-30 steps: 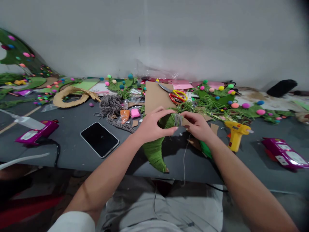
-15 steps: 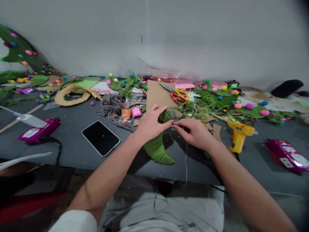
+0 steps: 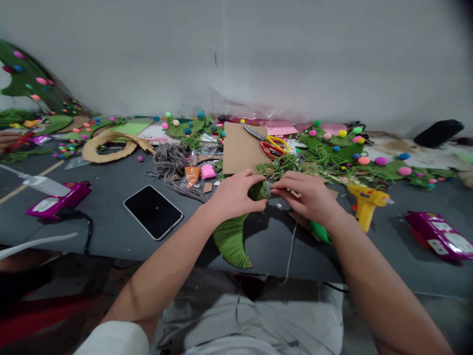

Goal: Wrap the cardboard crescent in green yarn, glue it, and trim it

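My left hand (image 3: 234, 196) is closed round a curved cardboard shape wrapped in green yarn (image 3: 231, 239), whose lower end points down toward the table's front edge. My right hand (image 3: 308, 195) pinches grey yarn (image 3: 290, 249) at the shape's upper end, where a band of grey turns sits next to the green. The loose grey strand hangs from my fingers over the table edge. Both hands meet above the dark grey table (image 3: 111, 231).
A black tablet (image 3: 153, 212) lies left of my hands, a yellow glue gun (image 3: 364, 203) to the right. Behind are a cardboard sheet (image 3: 240, 148), red-and-yellow scissors (image 3: 269, 143), a grey yarn heap (image 3: 172, 160), green pom-pom pieces (image 3: 354, 155) and purple power strips (image 3: 55, 202).
My right hand has gone down and back up round the shape's top with the grey strand. The green-wrapped shape has swung a little; its lower tip now points more downward.
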Motion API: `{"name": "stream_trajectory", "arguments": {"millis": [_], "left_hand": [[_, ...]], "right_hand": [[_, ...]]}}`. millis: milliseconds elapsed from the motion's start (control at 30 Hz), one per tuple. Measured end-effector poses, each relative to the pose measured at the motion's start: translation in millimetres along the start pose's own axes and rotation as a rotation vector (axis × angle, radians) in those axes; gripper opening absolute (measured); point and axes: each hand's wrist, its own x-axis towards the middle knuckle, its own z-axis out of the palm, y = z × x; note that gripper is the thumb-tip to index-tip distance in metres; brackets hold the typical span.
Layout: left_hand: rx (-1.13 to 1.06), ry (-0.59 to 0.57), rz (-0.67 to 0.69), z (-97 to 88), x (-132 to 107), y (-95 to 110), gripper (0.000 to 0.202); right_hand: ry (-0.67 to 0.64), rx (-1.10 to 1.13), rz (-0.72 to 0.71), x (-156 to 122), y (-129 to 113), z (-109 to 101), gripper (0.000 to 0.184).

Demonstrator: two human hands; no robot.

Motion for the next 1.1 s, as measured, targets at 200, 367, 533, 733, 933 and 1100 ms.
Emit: {"name": "stream_trajectory", "arguments": {"millis": [200, 367, 533, 733, 933, 1100], "left_hand": [[-0.121, -0.096, 0.136, -4.1, -1, 0, 0.054], [-0.221, -0.038, 0.154, -7.9, -3, 2, 0.052], [-0.271, 0.066, 0.148, -10.0, -2, 4, 0.049], [-0.257, 0.119, 0.086, -8.5, 0, 2, 0.049], [-0.21, 0.185, -0.032, -7.2, 2, -3, 0.048], [-0.138, 0.162, -0.095, -5.7, 3, -7, 0.054]], "right_hand": [[0.043, 0.115, 0.057, -1, 12, -3, 0.016], [0.081, 0.176, 0.152, 1, 18, -3, 0.017], [0.085, 0.345, 0.228, 3, 16, 8, 0.014], [0.047, 0.463, 0.276, 5, 4, 25, 0.008], [-0.07, 0.254, 0.171, 6, -11, 27, 0.024], [-0.096, 0.004, 0.066, 3, -17, 27, 0.022]]}}
